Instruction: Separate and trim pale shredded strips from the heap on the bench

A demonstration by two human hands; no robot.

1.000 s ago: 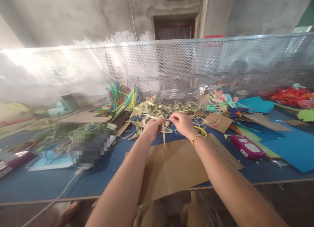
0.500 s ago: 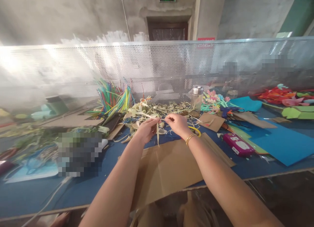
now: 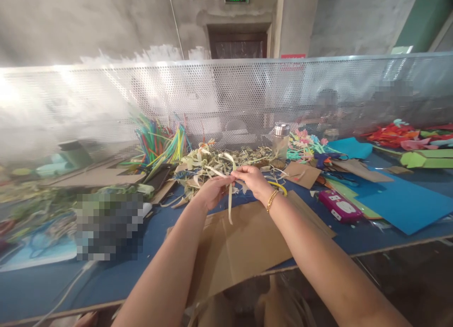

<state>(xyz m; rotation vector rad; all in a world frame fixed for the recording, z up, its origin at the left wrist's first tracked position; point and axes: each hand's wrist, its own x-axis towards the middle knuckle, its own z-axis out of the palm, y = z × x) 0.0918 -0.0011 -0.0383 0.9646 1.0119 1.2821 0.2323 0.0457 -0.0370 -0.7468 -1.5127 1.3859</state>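
My left hand (image 3: 213, 191) and my right hand (image 3: 252, 178) meet fingertip to fingertip above the table's middle. Between them they pinch a pale green-white strip (image 3: 230, 204), one end hanging down and another part curling up above the fingers. Both hands have their fingers closed on it. A gold bracelet (image 3: 272, 200) circles my right wrist. Just behind the hands lies a heap of pale, dried-looking strips (image 3: 201, 162). Below them, a flat brown cardboard sheet (image 3: 244, 242) rests at the table's front edge.
Coloured stems (image 3: 159, 140) stand at the back left. A glass bottle (image 3: 281, 143), paper flowers (image 3: 306, 143), a purple case (image 3: 339, 206) and blue sheets (image 3: 403, 202) are on the right. A perforated metal screen (image 3: 198, 91) runs behind the table (image 3: 148, 251).
My hands have come together, the right one moving toward the left. The strip now hangs lower and a curled part shows above the fingers. The view has shifted slightly.
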